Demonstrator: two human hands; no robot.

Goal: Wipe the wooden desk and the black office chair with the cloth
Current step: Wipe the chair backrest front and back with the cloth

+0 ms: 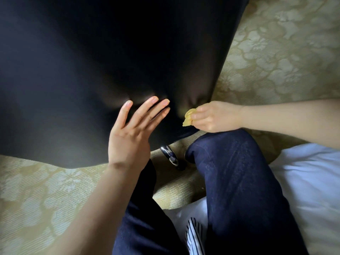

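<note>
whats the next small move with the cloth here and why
Probably sweep the right hand and its yellow cloth leftward across the black chair. The cloth is bunched in that hand right at the chair's near edge. The left hand is open with its fingertips against the chair, seemingly steadying it, so a wiping stroke looks ready.

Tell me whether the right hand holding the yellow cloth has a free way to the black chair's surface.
Probably yes. The right hand grips the crumpled yellow cloth right at the edge of the black padded office chair, with nothing between them; the open left hand sits off to its side.
</note>
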